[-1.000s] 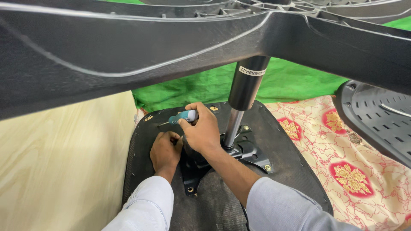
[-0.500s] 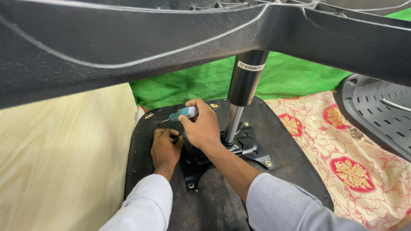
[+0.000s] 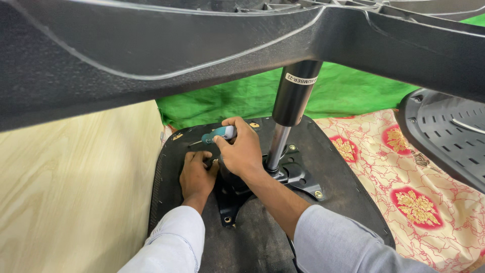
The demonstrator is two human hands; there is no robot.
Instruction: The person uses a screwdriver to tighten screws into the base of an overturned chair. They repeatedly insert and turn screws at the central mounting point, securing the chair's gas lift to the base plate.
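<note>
With our right hand (image 3: 245, 149) clenched on the teal-handled screwdriver (image 3: 218, 134) and our left hand (image 3: 196, 174) pressing the black mounting plate (image 3: 295, 174) on the upturned seat base (image 3: 348, 189), two brass screws look seated, others seemingly pending.

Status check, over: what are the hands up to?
Right hand gripping teal-handled screwdriver. Left hand flat on black seat underside beside metal bracket. Chair base overhead, not blocking.
</note>
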